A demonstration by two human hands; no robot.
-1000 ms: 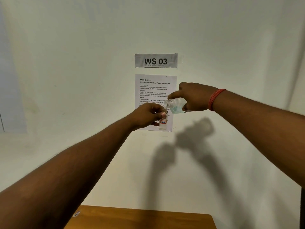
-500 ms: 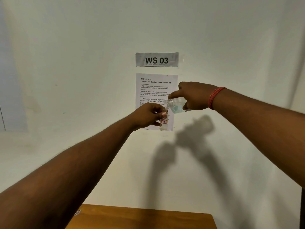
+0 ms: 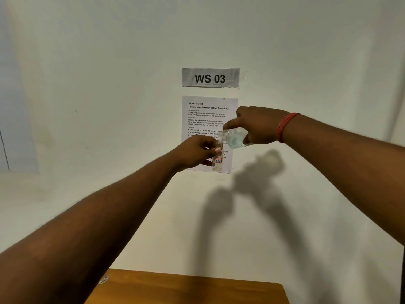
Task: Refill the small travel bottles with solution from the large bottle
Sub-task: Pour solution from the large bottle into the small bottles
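My left hand (image 3: 197,153) grips a small clear travel bottle (image 3: 217,163) upright in the air; it carries a red-framed label and my fingers hide its upper part. My right hand (image 3: 257,125), with a red thread band at the wrist, holds the large clear bottle (image 3: 235,138) tipped on its side. Its uncapped mouth points left and down and touches the top of the small bottle. Pale bluish liquid lies in the large bottle's lower side. Both arms are stretched out in front of the wall.
A "WS 03" sign (image 3: 210,77) and a printed task sheet (image 3: 208,115) hang on the white wall behind the bottles. The far edge of a wooden table (image 3: 197,286) shows at the bottom, with a small tag (image 3: 104,279) at its left corner.
Both hands stay almost still, holding the same pouring pose. The camera view has drifted slightly, with the hands sitting a little lower against the sheet.
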